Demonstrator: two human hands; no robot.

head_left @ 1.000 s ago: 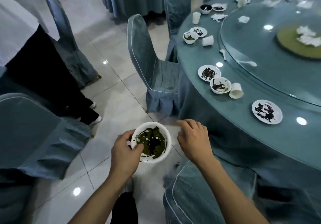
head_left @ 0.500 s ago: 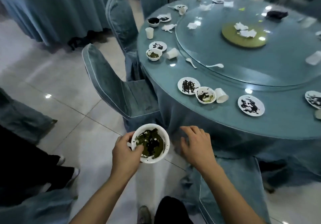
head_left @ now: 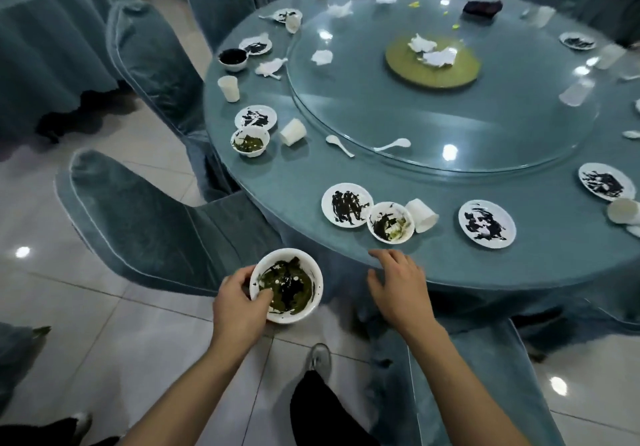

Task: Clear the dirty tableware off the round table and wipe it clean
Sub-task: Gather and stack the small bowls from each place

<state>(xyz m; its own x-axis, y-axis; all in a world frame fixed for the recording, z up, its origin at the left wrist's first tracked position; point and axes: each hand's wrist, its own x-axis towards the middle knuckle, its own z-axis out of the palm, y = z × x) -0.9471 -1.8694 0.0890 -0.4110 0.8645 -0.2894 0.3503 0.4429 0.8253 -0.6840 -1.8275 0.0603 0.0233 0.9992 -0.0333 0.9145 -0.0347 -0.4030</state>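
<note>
Pale glossy tiled floor [head_left: 114, 338]; teal fabric-covered chairs [head_left: 145, 217] ring the large round table [head_left: 450, 255] in teal cloth, carrying a clear glass turntable [head_left: 433, 110]. On the table: smeared white plates [head_left: 347, 204], small white bowls [head_left: 390, 222], tipped white cups [head_left: 421, 215], white spoons [head_left: 339, 145], crumpled napkins. Left hand [head_left: 239, 303] grips a dirty white bowl [head_left: 286, 290] off the table edge, thumb inside the rim. Right hand [head_left: 398, 286] spread, empty, at the table edge.

L hand [head_left: 239, 303] gripped bowl [head_left: 286, 288], thumb inside rim. R hand [head_left: 398, 286] hovered palm-down, fingers relaxed, at table [head_left: 450, 262] edge.
</note>
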